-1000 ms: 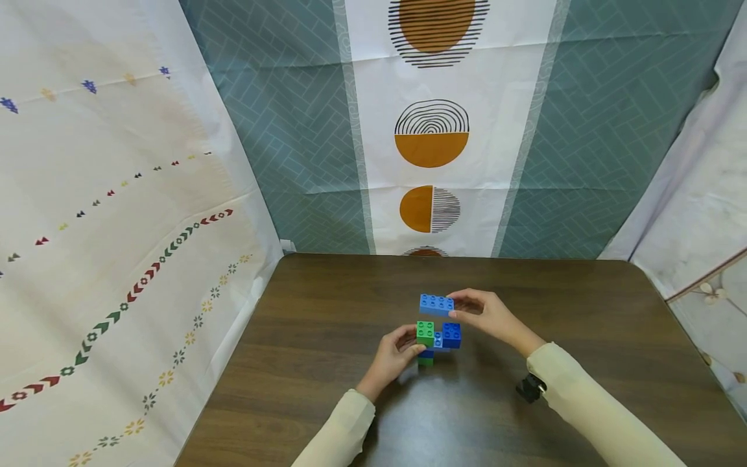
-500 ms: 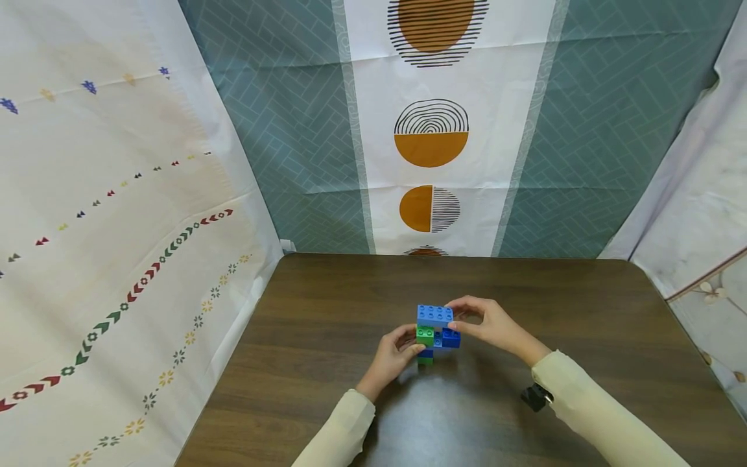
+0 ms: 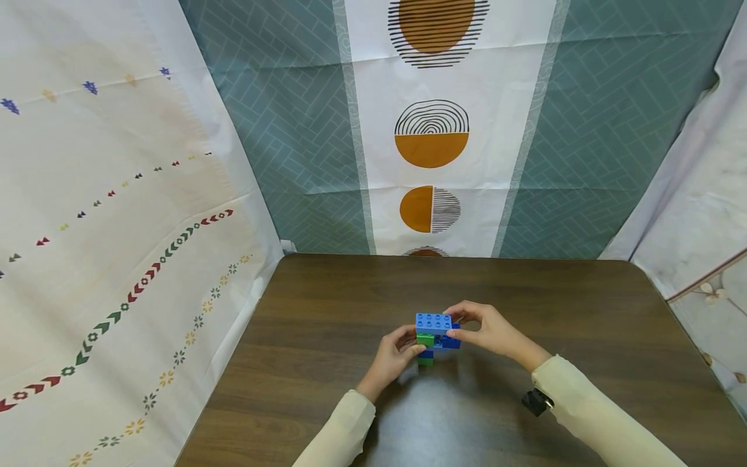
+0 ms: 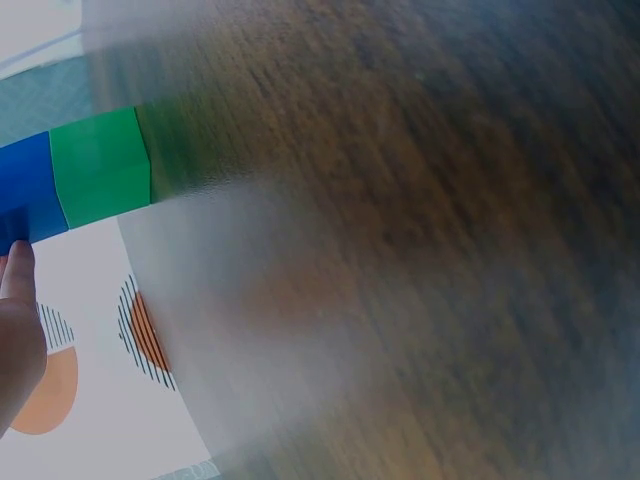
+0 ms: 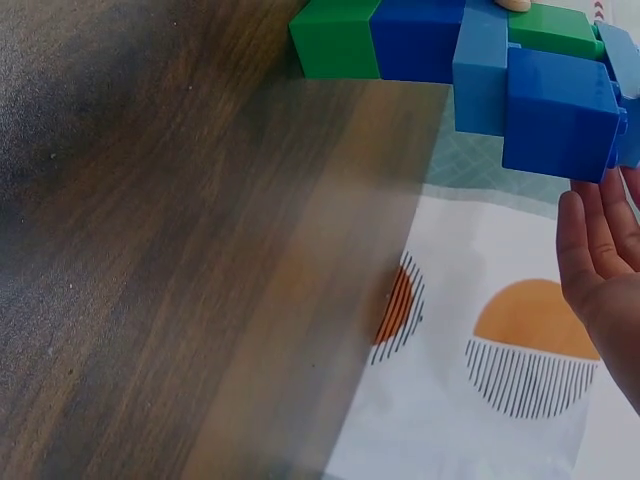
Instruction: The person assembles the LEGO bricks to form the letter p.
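In the head view my right hand pinches the right end of a light blue eight-stud toy brick, thumb in front and fingers behind. That brick lies over the upper green brick and the upper dark blue brick of a small stack. Studs still show between the dark blue and light blue bricks in the right wrist view. My left hand grips the stack from the left. Below are another light blue brick, a dark blue brick and a bottom green brick standing on the table.
The brown wooden table extends around both hands. A patterned cloth hangs behind its far edge, and a white embroidered cloth hangs along the left. A small black device sits at my right wrist.
My right hand has lowered the light blue brick onto the top of the stack, so it now covers the upper bricks' studs in the head view. The left hand has stayed put.
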`<state>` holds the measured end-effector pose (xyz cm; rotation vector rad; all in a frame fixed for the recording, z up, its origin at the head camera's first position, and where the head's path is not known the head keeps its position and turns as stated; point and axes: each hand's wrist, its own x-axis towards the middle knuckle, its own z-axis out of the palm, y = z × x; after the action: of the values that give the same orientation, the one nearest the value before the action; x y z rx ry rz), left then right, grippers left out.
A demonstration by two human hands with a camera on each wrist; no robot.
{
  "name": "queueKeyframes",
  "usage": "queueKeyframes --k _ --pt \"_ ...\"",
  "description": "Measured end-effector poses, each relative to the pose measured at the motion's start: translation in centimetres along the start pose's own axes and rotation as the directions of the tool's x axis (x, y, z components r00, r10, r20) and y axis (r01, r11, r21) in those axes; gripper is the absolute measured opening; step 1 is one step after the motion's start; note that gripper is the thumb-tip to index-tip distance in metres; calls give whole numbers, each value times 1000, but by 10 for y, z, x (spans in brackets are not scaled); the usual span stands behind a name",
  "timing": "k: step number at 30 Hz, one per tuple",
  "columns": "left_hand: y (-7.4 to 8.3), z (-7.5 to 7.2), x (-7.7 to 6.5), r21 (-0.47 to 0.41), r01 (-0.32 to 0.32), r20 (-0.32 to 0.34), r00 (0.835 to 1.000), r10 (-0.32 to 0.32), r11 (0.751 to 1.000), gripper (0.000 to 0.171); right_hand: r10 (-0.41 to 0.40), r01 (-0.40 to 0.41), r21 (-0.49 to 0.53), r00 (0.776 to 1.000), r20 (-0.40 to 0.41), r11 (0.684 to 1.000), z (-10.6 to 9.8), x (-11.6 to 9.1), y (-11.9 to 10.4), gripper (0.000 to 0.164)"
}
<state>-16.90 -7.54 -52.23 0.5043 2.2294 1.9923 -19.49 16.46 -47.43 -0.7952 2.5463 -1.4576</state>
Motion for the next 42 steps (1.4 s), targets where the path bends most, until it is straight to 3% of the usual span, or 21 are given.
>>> queueKeyframes --k 9,13,21,29,36,42 --pt "2 0 0 23 -11 -4 1000 11 1000 32 -86 88 -23 995 51 996 -2 -1 2 40" --pt "2 0 0 30 -4 -1 1000 4 1000 33 -119 121 -55 992 36 991 0 -1 0 38" --pt "3 1 0 57 4 -5 1000 -4 998 33 -81 78 -67 996 -39 995 7 2 -6 33" --pt "2 0 0 48 25 4 1000 -25 999 34 -61 58 -64 997 -41 996 9 2 -9 34" --pt "2 -1 -1 39 17 1 1000 -17 999 35 -70 63 -143 996 -46 988 12 2 -13 35" --pt "2 -1 -1 54 6 14 1000 -7 999 34 -62 54 -141 996 -57 989 15 2 -15 36"
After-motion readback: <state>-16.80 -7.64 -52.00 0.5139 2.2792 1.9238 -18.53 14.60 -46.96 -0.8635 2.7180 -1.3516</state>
